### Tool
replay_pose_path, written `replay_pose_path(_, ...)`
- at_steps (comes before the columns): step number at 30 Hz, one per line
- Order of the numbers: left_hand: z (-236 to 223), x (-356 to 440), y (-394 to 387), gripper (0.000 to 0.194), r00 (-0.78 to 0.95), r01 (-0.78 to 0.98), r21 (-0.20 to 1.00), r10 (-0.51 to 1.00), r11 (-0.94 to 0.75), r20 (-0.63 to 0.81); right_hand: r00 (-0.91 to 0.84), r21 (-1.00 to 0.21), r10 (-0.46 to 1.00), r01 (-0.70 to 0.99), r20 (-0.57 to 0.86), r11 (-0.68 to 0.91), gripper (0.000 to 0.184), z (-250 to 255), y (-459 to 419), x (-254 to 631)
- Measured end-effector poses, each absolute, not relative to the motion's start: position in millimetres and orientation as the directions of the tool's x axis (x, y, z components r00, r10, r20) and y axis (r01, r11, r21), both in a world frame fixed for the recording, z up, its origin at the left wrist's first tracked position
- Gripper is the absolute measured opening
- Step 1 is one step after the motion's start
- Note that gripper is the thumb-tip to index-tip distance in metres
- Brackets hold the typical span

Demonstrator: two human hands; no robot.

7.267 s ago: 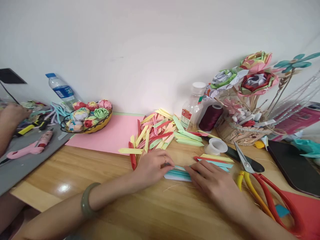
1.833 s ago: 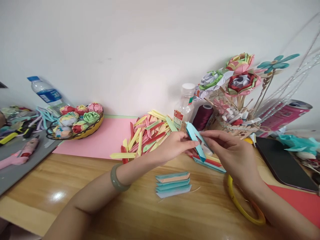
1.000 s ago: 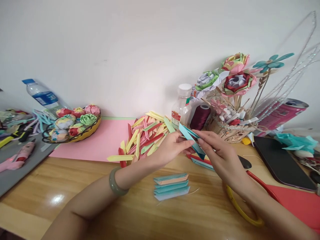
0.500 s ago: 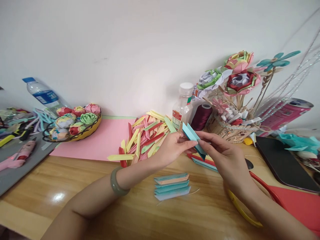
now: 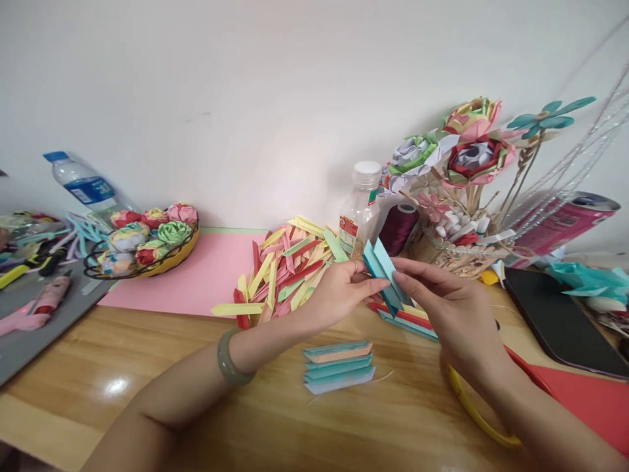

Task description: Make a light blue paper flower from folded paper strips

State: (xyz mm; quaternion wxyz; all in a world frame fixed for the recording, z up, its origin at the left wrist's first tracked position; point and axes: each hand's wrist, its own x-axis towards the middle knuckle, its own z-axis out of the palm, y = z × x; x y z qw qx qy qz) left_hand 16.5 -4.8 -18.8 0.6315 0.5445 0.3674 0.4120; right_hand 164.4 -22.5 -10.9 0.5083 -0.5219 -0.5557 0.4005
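Both hands meet above the table, to the right of the middle, around folded blue paper strips point(image 5: 381, 263). My left hand point(image 5: 344, 288) pinches their left side between thumb and fingers. On the other side, the thumb and fingertips of my right hand point(image 5: 442, 298) grip a lighter blue strip, which stands slightly apart from the darker one. Underneath lie more folded strips point(image 5: 407, 321) in blue, red and yellow, partly hidden by the hands. A short row of folded blue and peach strips point(image 5: 338, 367) with a thread rests nearer to me on the wood.
A heap of coloured folded strips point(image 5: 289, 265) covers part of a pink sheet point(image 5: 196, 282). Behind stand a clear bottle point(image 5: 361, 210) and a maroon thread spool point(image 5: 399, 229). A basket of paper flowers point(image 5: 162, 262) sits left; scissors point(image 5: 474, 413) and a phone point(image 5: 560, 321) lie right.
My right hand has shifted slightly right and down. The lighter blue strip has moved apart from the darker one, widening the gap between them. My left hand stays nearly where it was.
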Motion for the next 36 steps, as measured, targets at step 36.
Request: replay_pose_path(36, -18.4, 12.2, 1.4, 0.017, 0.384, -0.216, 0.964, 0.921, 0.156, -0.063, -0.106, -0.980, 0.994, 0.194, 0.012, 0.033, 0.026, 13.2, -13.9, 183.0)
